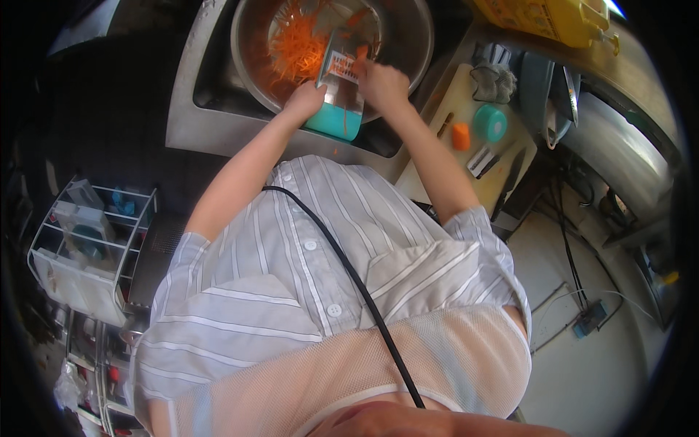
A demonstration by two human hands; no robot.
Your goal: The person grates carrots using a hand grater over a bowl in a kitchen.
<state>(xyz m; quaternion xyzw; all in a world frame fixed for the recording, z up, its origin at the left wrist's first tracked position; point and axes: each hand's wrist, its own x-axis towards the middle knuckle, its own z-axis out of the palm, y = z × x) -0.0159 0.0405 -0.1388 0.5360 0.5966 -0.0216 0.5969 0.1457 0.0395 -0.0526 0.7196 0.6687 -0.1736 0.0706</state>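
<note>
My left hand (307,102) grips the edge of a mandoline-style grater with a teal end (334,121), tilted over a large steel bowl (423,34). Against its white toothed insert, my right hand (384,83) is closed on a piece of carrot (361,53), mostly hidden by the fingers. Shredded carrot (299,48) lies heaped in the left part of the bowl. A carrot strand clings to the grater's lower part.
The bowl sits in a metal-edged sink (188,123). On the right, a cutting board (431,164) bears a carrot chunk (461,136), a round teal holder (490,123), a grater insert (480,160), a dark knife (512,169) and a grey glove (493,82). A wire rack (121,262) stands at left.
</note>
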